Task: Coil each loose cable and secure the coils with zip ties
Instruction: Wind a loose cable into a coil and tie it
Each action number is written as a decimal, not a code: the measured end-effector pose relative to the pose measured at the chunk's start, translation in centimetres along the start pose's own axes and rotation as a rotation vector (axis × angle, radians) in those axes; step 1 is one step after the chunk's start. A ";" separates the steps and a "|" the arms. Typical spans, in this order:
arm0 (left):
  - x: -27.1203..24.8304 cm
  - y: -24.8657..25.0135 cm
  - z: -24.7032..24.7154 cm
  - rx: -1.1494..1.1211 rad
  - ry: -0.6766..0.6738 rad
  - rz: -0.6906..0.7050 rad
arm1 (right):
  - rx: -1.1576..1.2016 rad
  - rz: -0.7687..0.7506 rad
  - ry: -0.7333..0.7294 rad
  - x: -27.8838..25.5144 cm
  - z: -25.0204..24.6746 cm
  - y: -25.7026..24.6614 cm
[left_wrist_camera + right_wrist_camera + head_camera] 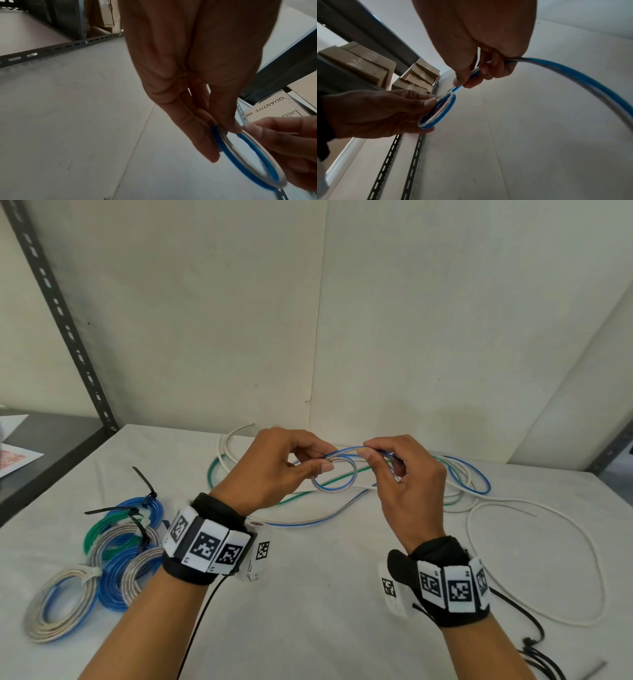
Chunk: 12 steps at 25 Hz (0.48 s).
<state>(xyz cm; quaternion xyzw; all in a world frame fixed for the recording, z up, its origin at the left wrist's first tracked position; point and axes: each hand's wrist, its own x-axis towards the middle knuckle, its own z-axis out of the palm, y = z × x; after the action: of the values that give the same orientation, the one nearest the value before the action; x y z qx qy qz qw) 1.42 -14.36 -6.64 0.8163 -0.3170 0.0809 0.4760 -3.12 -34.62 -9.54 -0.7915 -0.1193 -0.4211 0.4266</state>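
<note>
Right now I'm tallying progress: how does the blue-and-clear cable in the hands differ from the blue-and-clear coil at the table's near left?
The held cable has one small loop; the finished coil has many turns. The cable is pinched by the left hand and right hand, the rest trailing loose; the coil lies flat, tied with a white tie. Both are blue and clear.

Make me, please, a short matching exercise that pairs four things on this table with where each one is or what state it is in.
Things:
1. blue-and-silver cable
2. finished coils
3. white cable
4. spare black zip ties

Places or states:
A. lying in one big open loop on the right of the table
B. bundled on the left of the table, zip ties on them
C. held in a small loop between the left hand and the right hand
D. loose at the near right corner

Pairs: 1-C, 2-B, 3-A, 4-D
</note>
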 end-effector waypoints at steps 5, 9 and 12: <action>0.2 -0.5 -0.6 -0.116 0.064 0.001 | 0.221 0.271 0.007 -0.4 1.2 -0.6; 0.4 -0.3 -0.8 -0.359 0.215 -0.045 | 0.400 0.324 -0.054 -0.9 1.9 -1.3; 0.5 0.3 0.2 -0.492 0.278 -0.083 | 0.468 0.349 0.007 -1.2 2.3 -1.8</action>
<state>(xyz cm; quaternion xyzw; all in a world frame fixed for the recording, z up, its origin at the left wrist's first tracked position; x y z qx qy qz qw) 1.58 -14.84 -6.36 0.6698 -0.2249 0.0932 0.7015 -3.53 -31.57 -10.07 -0.6789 -0.0738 -0.3051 0.6638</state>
